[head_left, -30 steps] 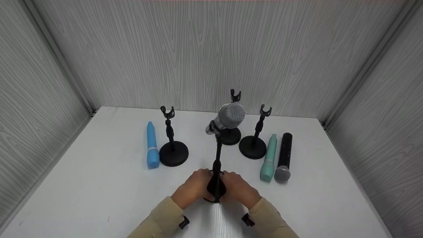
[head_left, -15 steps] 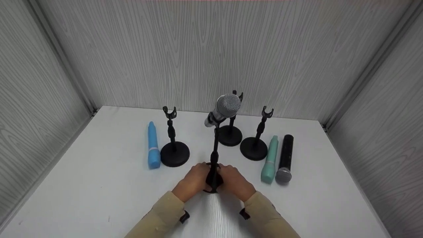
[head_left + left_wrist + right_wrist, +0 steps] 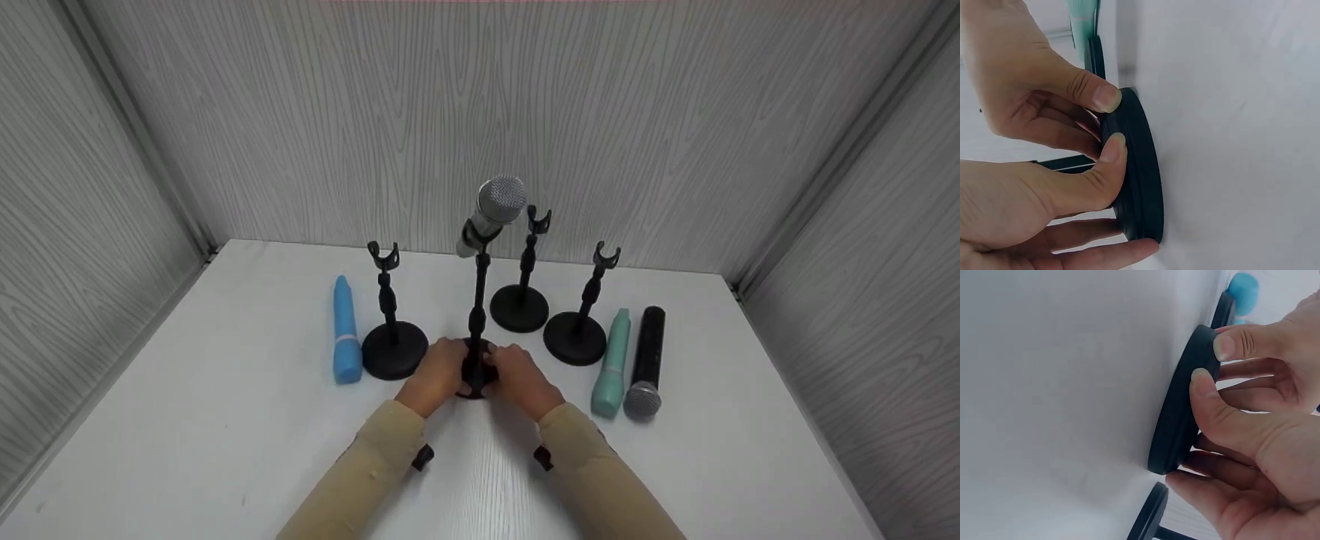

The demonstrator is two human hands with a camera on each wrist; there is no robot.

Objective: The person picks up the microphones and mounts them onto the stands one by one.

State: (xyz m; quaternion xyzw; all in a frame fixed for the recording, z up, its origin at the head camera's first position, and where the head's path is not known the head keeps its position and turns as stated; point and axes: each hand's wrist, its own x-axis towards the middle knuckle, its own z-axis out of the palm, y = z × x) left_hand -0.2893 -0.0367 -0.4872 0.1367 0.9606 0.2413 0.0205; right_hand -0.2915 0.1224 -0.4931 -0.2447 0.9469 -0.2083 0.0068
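Observation:
A silver microphone (image 3: 500, 201) sits tilted in the clip of a black microphone stand (image 3: 478, 319) at the middle of the table. My left hand (image 3: 436, 376) grips the left side of this stand's round base, and my right hand (image 3: 523, 380) grips the right side. Both wrist views show the black base (image 3: 1141, 169) between the hands, with thumbs on its near edge and fingers around its sides. It is at or very near the white surface; whether it fully touches, I cannot tell. Part of the base is hidden behind the hands in the head view.
Three more black stands with bare clips stand around: a left stand (image 3: 394, 349), a back stand (image 3: 519, 307) and a right stand (image 3: 575, 337). A blue microphone (image 3: 346, 330) lies at left. At right lie a green microphone (image 3: 612, 364) and a black microphone (image 3: 647, 360). Grey panels enclose the table.
Both hands have moved the stand with the silver microphone forward, away from the body, and slightly left. The back stand now shows more fully. Other stands and microphones have stayed in place.

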